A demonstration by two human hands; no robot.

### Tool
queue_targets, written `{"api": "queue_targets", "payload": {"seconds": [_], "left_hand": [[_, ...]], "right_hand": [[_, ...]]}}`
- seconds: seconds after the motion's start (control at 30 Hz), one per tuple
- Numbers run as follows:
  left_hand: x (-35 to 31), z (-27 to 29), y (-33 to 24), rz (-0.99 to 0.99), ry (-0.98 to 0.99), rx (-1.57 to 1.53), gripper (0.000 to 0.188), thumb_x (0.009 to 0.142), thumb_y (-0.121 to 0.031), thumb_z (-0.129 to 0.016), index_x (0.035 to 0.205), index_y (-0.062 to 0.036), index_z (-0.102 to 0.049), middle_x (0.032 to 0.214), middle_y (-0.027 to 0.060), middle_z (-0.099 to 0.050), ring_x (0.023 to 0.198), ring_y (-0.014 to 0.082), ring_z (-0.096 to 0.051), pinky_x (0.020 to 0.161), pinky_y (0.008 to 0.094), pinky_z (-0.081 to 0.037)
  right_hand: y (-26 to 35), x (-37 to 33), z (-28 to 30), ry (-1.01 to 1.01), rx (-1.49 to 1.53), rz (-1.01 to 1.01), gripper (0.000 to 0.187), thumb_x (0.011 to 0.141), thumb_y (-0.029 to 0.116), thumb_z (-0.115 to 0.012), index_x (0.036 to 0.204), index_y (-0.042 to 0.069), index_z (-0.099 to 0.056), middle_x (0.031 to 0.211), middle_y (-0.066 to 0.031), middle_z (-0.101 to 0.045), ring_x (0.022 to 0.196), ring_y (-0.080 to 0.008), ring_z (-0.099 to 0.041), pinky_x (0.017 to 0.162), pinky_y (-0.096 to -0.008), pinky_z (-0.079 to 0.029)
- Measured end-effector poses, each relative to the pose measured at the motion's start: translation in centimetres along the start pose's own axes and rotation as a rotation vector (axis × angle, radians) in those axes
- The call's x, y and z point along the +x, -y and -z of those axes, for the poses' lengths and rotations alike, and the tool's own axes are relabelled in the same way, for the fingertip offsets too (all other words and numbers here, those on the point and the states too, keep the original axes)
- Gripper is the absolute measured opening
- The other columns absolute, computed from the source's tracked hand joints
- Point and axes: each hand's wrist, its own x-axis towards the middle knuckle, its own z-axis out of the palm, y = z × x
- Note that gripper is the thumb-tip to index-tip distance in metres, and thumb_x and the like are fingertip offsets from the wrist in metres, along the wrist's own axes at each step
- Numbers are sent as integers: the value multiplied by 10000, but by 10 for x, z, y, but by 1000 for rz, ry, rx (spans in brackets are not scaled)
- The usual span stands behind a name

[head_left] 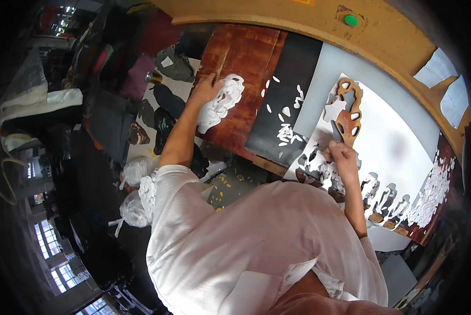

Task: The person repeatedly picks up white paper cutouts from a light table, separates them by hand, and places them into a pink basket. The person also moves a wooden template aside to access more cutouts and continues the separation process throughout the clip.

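Observation:
At the left, my left hand (208,90) closes on the edge of a stack of white cut-out pieces (229,94); its fingers are partly hidden. The stack lies on a reddish-brown board (241,58). My right hand (342,153) is curled shut just below a brown cutting die (347,118) with several openings; what its fingers pinch is hidden. Under the die lies a white sheet (388,131), its near edge cut through with shaped holes. A loose white cut-out (335,111) sits against the die's left side.
Small white scraps (286,134) dot a black mat (293,68) between the boards. More scraps heap up (430,197) at the right. A yellow machine beam (277,16) with a green button (351,20) spans the far side. Plastic bags (135,207) and a can (153,77) are at left.

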Motion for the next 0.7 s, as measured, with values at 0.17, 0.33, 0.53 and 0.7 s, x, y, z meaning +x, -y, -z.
{"api": "queue_targets", "payload": {"seconds": [0.17,0.33,0.53,0.7], "left_hand": [[8,-24,56,133,-256,-784,656,1094,-505,-544,1476,27,-586,1411,247,-672,1380,340,-596,1151,396,-444],[-35,-18,62,170,-96,-335,722,1045,-543,-590,1491,24,-576,1431,283,-648,1405,387,-576,1176,419,-423],[-62,-15,36,45,-243,-631,680,1008,-596,-616,1272,19,-731,1347,264,-694,1290,399,-640,1096,461,-484],[-47,-23,34,73,-190,-300,638,1006,-605,-589,1016,-1,-796,1039,249,-756,1095,434,-698,977,476,-533]], "right_hand": [[-4,-13,67,-299,0,134,333,1082,301,-689,956,-2,-748,872,-22,-701,783,-88,-578,786,-267,-508],[-7,9,93,-466,-269,291,245,1049,214,-723,1172,2,-730,1164,-84,-724,1031,-158,-666,915,-323,-550],[-20,46,61,-477,-343,437,239,1033,180,-725,1221,33,-714,1369,-149,-659,1215,-241,-665,1037,-367,-531],[-38,67,54,-510,-337,483,171,1031,109,-713,1175,16,-707,1289,-142,-683,1168,-236,-678,1043,-350,-522]]}}
